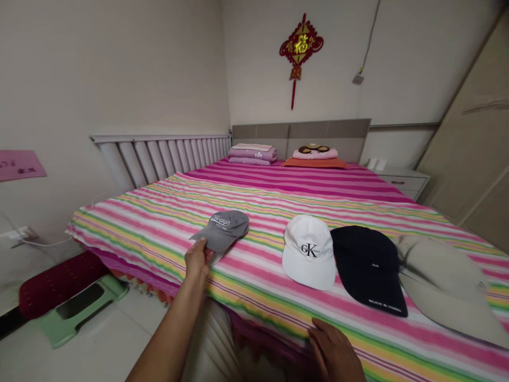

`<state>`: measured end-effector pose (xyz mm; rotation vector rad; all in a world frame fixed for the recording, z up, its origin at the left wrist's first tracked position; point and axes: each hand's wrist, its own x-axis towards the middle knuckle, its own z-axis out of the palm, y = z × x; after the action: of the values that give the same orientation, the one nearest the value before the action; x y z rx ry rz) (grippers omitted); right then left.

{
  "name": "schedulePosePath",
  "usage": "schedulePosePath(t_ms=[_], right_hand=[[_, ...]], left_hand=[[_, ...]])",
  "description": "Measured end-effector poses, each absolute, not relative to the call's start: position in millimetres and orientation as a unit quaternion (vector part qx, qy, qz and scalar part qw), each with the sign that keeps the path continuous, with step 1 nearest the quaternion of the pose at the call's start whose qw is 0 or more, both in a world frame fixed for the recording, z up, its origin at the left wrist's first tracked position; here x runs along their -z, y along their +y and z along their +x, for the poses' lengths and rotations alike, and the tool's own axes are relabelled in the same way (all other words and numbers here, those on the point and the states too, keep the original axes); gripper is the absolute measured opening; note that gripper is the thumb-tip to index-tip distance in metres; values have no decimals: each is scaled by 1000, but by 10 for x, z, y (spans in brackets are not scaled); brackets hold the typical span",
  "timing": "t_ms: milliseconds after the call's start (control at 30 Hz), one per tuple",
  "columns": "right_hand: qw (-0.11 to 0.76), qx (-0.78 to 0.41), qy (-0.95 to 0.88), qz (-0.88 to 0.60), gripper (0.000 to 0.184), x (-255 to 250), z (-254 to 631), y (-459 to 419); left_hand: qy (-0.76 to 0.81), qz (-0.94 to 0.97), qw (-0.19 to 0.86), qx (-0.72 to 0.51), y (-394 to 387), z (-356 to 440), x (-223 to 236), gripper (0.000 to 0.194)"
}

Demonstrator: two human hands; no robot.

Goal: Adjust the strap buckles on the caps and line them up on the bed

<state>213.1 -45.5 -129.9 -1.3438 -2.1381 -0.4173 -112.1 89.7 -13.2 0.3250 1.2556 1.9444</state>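
My left hand (198, 258) pinches the brim of a grey baseball cap (236, 225) with white lettering, thumb on top and fingers below. That cap sits low over the striped bedspread; whether it touches the cloth I cannot tell. At the bed's near edge, my right hand (334, 347) is held with fingers stretched out and nothing in them. Beyond it lies a white baseball cap (308, 239) with dark letters on the front. A black baseball cap (368, 260) rests beside the white one, and a beige cap (449, 281) is at the far right.
The striped bedspread (254, 196) covers a wide bed. Folded purple bedding (254, 154) and a pink pillow (316, 154) lie by the headboard (262, 131). A radiator (159, 154) lines the left wall. On the floor at left stands a green stool (79, 313).
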Motion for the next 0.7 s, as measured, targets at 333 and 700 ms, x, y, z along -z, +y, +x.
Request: schedulePosePath(t_ms=[333, 700], right_hand=[[370, -63, -746, -551, 24, 1096, 2089, -457], [586, -672, -395, -222, 50, -163, 1764, -164]], left_hand=[[317, 158, 546, -759, 837, -659, -266, 15], [130, 232, 796, -544, -388, 236, 737, 56]])
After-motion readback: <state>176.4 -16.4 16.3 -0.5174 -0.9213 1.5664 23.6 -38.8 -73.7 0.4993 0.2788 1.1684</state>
